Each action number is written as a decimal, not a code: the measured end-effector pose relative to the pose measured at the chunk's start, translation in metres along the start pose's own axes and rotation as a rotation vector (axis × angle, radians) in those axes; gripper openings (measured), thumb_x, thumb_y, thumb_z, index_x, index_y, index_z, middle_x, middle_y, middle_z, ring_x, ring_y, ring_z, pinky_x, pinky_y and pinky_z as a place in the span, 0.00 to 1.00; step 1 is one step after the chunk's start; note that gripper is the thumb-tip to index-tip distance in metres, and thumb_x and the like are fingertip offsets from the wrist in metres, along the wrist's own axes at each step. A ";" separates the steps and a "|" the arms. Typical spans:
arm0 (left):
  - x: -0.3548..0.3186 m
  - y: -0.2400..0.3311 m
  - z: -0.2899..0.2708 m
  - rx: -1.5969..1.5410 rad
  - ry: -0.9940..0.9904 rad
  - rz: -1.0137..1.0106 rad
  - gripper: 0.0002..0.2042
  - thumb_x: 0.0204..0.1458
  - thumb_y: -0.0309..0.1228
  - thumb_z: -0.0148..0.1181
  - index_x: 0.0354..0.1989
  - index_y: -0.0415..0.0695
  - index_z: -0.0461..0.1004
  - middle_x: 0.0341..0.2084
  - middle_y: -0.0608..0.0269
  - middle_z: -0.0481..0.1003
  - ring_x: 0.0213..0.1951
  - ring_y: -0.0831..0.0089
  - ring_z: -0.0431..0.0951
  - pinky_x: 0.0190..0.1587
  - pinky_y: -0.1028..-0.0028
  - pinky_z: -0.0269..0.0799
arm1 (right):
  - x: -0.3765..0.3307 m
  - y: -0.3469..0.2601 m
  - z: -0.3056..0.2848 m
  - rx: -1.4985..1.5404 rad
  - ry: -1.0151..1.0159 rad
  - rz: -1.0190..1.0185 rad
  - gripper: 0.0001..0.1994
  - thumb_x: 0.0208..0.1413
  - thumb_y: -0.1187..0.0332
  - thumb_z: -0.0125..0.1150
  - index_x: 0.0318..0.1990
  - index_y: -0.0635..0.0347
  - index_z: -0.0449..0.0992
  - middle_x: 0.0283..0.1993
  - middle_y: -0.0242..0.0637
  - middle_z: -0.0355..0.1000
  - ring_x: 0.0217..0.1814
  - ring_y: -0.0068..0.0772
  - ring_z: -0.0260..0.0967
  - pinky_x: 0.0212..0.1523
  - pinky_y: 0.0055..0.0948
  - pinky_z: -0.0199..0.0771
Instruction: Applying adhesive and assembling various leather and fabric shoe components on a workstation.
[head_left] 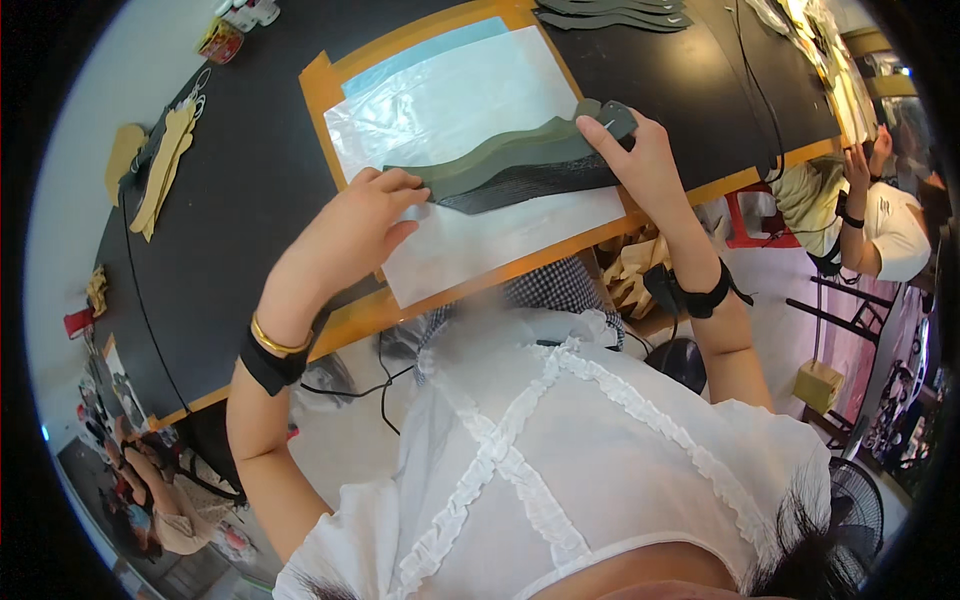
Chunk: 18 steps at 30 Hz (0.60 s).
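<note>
Nearest the camera, the person's white ruffled blouse point(560, 450) filled the lower part of the view, with both forearms reaching up from it to the black worktable point(240, 200). The left hand point(345, 235) lay at the near left end of a long, wavy dark green cut piece point(500, 160), its fingertips pinching that end against the clear plastic sheet point(450, 100) underneath. The right hand point(640, 150) gripped the opposite, far right end of the same piece between thumb and fingers (a gold bangle and a black band sat on the left wrist, a black strap on the right). Just under the green piece, touching it, lay a black mesh strip point(530, 185) of similar outline. The plastic sheet rested on an orange-edged board point(330, 90). Farther back, more dark cut pieces point(615, 15) were stacked near the table's far edge, and tan cut pieces point(165, 165) lay well apart at the left. Another person point(880, 210) sat beyond the table's right end.
</note>
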<state>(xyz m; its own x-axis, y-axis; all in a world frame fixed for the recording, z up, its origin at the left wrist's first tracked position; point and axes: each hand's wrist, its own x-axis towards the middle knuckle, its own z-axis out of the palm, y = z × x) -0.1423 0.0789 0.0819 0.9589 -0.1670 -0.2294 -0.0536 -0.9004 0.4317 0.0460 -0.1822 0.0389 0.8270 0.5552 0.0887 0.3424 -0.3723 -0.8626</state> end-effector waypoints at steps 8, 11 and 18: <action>0.114 0.048 0.007 -0.562 0.185 0.031 0.11 0.58 0.32 0.59 0.41 0.37 0.77 0.39 0.59 0.77 0.39 0.69 0.76 0.42 0.73 0.71 | -0.010 0.015 -0.006 0.032 0.006 0.008 0.19 0.53 0.55 0.66 0.34 0.68 0.78 0.28 0.44 0.74 0.28 0.33 0.72 0.32 0.30 0.71; 0.147 0.050 0.010 -0.625 -0.106 -0.015 0.12 0.59 0.35 0.60 0.39 0.37 0.77 0.34 0.64 0.76 0.34 0.79 0.72 0.37 0.76 0.69 | -0.012 0.013 -0.011 0.001 -0.008 -0.090 0.18 0.53 0.56 0.66 0.34 0.67 0.78 0.28 0.44 0.74 0.30 0.34 0.73 0.33 0.30 0.72; 0.158 0.058 0.018 -0.548 -0.158 -0.081 0.11 0.57 0.35 0.62 0.38 0.38 0.77 0.28 0.69 0.71 0.30 0.81 0.67 0.35 0.77 0.65 | -0.023 0.048 -0.036 0.169 0.179 0.019 0.08 0.59 0.69 0.59 0.40 0.64 0.72 0.34 0.39 0.75 0.37 0.30 0.75 0.41 0.27 0.72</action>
<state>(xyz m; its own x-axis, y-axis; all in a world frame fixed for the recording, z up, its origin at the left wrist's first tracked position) 0.0007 -0.0067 0.0552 0.8986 -0.2020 -0.3894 0.2106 -0.5801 0.7869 0.0596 -0.2393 0.0131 0.9038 0.4026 0.1454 0.2590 -0.2439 -0.9346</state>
